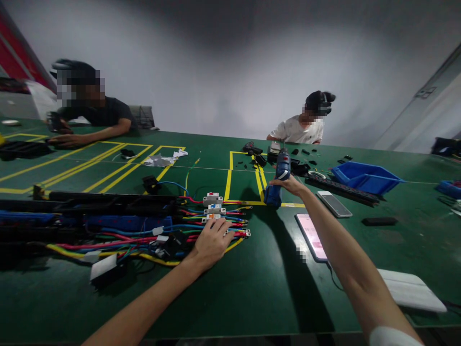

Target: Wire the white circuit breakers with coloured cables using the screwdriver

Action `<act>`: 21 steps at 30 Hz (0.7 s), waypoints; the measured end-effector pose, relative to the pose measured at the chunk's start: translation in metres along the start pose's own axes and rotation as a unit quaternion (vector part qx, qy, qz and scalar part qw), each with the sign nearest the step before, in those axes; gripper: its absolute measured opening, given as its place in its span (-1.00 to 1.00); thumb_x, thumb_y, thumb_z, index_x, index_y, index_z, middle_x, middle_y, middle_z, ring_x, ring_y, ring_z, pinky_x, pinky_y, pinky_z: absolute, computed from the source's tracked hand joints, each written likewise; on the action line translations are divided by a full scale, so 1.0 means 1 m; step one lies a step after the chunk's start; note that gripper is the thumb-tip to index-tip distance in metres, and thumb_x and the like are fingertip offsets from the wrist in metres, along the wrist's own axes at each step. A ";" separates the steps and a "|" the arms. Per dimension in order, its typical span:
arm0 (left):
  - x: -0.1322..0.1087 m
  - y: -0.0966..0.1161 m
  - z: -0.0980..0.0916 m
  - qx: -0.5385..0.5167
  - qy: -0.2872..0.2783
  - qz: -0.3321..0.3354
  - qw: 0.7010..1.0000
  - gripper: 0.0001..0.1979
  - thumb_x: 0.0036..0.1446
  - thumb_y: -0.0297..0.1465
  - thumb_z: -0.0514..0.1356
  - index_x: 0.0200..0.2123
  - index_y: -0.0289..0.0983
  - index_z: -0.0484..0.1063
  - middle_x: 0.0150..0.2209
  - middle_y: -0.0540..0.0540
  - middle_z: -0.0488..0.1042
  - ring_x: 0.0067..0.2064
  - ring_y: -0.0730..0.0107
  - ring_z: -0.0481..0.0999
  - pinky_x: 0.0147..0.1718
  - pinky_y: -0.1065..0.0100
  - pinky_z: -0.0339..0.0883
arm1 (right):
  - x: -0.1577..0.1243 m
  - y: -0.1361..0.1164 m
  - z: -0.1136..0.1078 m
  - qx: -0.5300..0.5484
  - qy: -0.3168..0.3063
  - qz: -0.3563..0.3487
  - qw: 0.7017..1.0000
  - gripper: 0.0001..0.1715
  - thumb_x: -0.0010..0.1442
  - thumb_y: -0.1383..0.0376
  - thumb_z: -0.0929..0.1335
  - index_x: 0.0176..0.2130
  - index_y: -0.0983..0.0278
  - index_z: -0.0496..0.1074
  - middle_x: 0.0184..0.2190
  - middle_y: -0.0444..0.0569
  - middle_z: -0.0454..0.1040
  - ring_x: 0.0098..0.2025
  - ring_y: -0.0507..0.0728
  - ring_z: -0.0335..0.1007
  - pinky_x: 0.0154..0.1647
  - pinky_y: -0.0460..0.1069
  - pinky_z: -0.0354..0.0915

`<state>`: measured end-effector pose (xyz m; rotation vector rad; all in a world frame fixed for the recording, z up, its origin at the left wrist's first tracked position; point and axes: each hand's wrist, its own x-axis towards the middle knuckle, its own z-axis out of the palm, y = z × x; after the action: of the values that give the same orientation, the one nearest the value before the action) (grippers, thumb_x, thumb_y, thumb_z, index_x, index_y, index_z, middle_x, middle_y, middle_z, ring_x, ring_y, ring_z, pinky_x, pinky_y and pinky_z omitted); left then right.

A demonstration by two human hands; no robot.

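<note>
My right hand [292,184] is wrapped around the grip of a blue cordless drill [283,166], held up over the table with its chuck end pointing away from me. My left hand [213,243] has its fingers curled over a small circuit breaker among the cables; what lies under the palm is hidden. Just beyond the fingertips sit more white circuit breakers [215,209] in a row, wired to red, blue, green and yellow cables [144,231]. Metal lugs [247,233] end several cables to the right of that hand. The cables run left along long black-and-blue housings [118,222].
A phone with a lit screen [311,237], a second phone [334,203] and a white flat case [412,290] lie at right. Behind them are a blue bin [365,177] and a black strip [345,188]. Two people sit across the green table [230,298].
</note>
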<state>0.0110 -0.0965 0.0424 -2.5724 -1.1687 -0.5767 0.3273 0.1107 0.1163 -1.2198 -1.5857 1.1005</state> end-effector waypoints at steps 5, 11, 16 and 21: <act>0.000 0.001 0.000 -0.002 0.003 -0.001 1.000 -0.81 0.26 -0.44 0.09 -0.12 -0.22 0.47 -0.02 -0.17 0.46 0.03 0.09 0.35 -0.01 0.00 0.21 | 0.002 0.000 -0.024 -0.038 0.035 0.044 0.998 -0.44 -0.27 0.16 0.60 -0.34 0.31 0.35 -0.37 -0.03 0.43 -0.31 0.15 0.40 -0.35 0.08 0.42; 0.002 0.004 -0.006 0.003 0.006 -0.004 1.000 -0.80 0.29 -0.41 0.06 -0.15 -0.26 0.47 -0.05 -0.17 0.47 0.01 0.08 0.36 -0.03 0.01 0.22 | -0.002 0.003 -0.034 -0.065 0.052 0.019 0.996 -0.39 -0.21 0.09 0.58 -0.23 0.30 0.40 -0.32 0.01 0.47 -0.32 0.16 0.42 -0.38 0.07 0.44; 0.002 0.004 -0.004 0.001 0.013 -0.003 1.000 -0.82 0.27 -0.42 0.08 -0.16 -0.25 0.48 -0.06 -0.17 0.48 0.01 0.08 0.36 -0.04 0.02 0.22 | 0.004 0.016 -0.028 -0.119 0.094 -0.029 0.988 -0.42 -0.21 0.11 0.57 -0.22 0.32 0.45 -0.39 -0.06 0.46 -0.36 0.12 0.36 -0.32 0.04 0.38; 0.002 0.004 -0.005 0.001 0.007 -0.001 1.000 -0.81 0.27 -0.42 0.07 -0.16 -0.26 0.49 -0.05 -0.17 0.48 0.02 0.07 0.36 -0.04 0.01 0.22 | 0.009 0.028 -0.025 -0.171 0.137 -0.064 0.974 -0.49 -0.18 0.08 0.53 -0.27 0.32 0.48 -0.33 -0.02 0.49 -0.29 0.14 0.34 -0.22 0.03 0.32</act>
<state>0.0141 -0.0994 0.0476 -2.5611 -1.1676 -0.5945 0.3568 0.1269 0.0972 -1.4011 -1.6521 0.5619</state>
